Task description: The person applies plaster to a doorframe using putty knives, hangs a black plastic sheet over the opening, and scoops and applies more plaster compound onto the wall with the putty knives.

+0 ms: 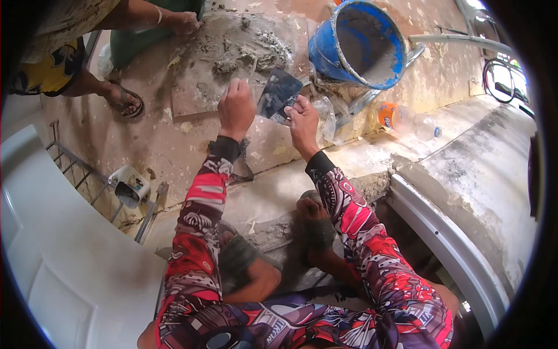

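My right hand [303,123] pinches the lower right corner of a dark rectangular plate [279,92], smeared with grey, which is tilted up. Just left of it, my left hand [236,109] is closed like a fist. A thin pale strip [253,68] shows above its fingers, but I cannot make out what it holds. Beyond both hands, a heap of wet grey mortar [264,49] lies on a flat board [195,100]. To the right of the board stands a blue bucket [325,51] with grey mortar inside.
Another person's hand [185,23] and sandalled foot [123,100] are at the upper left. An orange-labelled bottle [410,123] lies right of my hands. A metal ladder-like frame [87,174], a cut white container [129,185] and a white door [75,250] are at left.
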`<state>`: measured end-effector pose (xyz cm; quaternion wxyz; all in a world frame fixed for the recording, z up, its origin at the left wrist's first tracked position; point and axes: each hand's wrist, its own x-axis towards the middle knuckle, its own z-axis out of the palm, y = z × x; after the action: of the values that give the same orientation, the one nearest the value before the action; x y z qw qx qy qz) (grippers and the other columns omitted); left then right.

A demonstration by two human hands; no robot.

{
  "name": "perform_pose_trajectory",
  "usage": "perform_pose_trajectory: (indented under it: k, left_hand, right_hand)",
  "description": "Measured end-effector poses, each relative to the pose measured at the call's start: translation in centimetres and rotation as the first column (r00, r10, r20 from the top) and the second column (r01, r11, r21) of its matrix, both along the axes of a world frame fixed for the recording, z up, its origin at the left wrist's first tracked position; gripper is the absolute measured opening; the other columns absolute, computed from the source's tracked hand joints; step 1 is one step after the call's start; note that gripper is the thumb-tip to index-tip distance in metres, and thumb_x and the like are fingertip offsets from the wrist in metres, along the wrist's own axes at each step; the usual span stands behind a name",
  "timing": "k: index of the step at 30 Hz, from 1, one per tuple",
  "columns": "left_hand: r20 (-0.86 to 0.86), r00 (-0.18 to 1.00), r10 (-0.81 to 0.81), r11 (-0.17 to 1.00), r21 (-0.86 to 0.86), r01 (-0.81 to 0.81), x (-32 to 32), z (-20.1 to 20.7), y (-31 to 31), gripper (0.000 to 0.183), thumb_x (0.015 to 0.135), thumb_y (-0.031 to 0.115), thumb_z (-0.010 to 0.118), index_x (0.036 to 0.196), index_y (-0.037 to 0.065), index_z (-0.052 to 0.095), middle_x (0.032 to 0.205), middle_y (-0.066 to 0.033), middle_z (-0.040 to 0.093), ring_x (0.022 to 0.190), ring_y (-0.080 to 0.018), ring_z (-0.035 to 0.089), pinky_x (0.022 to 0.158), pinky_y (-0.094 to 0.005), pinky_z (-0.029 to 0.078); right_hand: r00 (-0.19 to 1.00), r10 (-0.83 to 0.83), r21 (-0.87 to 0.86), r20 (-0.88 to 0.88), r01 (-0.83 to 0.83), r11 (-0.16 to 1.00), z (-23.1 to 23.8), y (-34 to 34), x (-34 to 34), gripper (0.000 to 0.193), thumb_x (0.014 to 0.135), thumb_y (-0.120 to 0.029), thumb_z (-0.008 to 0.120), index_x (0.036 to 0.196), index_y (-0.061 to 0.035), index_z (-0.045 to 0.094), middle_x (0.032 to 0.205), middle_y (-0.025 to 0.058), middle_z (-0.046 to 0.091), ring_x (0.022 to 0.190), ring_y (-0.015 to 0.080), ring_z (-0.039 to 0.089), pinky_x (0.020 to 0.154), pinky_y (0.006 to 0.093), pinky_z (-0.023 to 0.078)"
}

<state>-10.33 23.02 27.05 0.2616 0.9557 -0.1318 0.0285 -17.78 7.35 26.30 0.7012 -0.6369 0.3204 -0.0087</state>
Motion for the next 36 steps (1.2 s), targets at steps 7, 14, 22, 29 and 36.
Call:
perform_pose_trajectory:
  k: [7,14,22,29,36]
  left_hand:
    - [0.031,0.985,-0.172,0.977,-0.122,0.175,-4.0,4.6,-2.5,0.022,0.084,0.005,0.056,0.105,0.000,0.060,0.092,-0.0148,0.058,0.084,-0.0348,0.061,0.069,-0.0433,0.051]
    - [0.053,0.974,-0.222,0.975,-0.012,0.223,-6.0,4.8,-1.7,0.029,0.082,0.007,0.058,0.110,0.000,0.059,0.095,-0.0111,0.057,0.088,-0.0288,0.061,0.069,-0.0371,0.053]
    - [0.001,0.992,-0.123,0.989,-0.088,0.122,-3.6,2.5,-1.8,0.026,0.082,0.002,0.057,0.108,0.000,0.061,0.092,-0.0143,0.060,0.082,-0.0335,0.063,0.069,-0.0410,0.052]
    - [0.110,0.993,-0.049,0.999,-0.008,0.051,-1.7,1.2,0.9,0.025,0.082,0.005,0.058,0.107,0.002,0.061,0.093,-0.0121,0.060,0.087,-0.0304,0.063,0.073,-0.0384,0.053]
    - [0.043,0.978,-0.206,0.974,-0.086,0.209,-6.3,5.5,-1.1,0.034,0.080,0.006,0.058,0.113,0.000,0.059,0.100,-0.0121,0.058,0.088,-0.0283,0.060,0.073,-0.0376,0.053]
  right_hand:
    - [1.000,-0.015,-0.007,0.001,0.015,1.000,-1.3,-0.6,0.9,0.020,0.078,0.006,0.060,0.095,-0.0017,0.055,0.074,-0.0054,0.048,0.066,0.0052,0.044,0.058,0.0225,0.039]
    - [0.990,-0.112,0.216,0.090,0.091,0.972,0.9,0.4,2.9,0.020,0.081,0.009,0.054,0.097,-0.0031,0.054,0.078,-0.0047,0.052,0.069,0.0042,0.048,0.058,0.0199,0.040]
    - [0.994,0.007,0.111,0.109,-0.020,0.994,2.3,0.4,2.2,0.017,0.084,0.009,0.055,0.098,-0.0019,0.056,0.084,-0.0020,0.059,0.074,0.0040,0.053,0.061,0.0184,0.043]
    - [0.997,-0.005,0.185,0.076,-0.010,0.983,2.6,-0.1,1.8,0.016,0.087,0.005,0.055,0.097,-0.0070,0.052,0.085,-0.0020,0.058,0.073,0.0060,0.057,0.060,0.0225,0.050]
    - [0.983,-0.110,0.279,0.147,0.065,0.958,0.6,0.0,2.9,0.011,0.090,0.003,0.050,0.093,-0.0071,0.049,0.076,-0.0043,0.046,0.064,0.0044,0.045,0.054,0.0208,0.040]
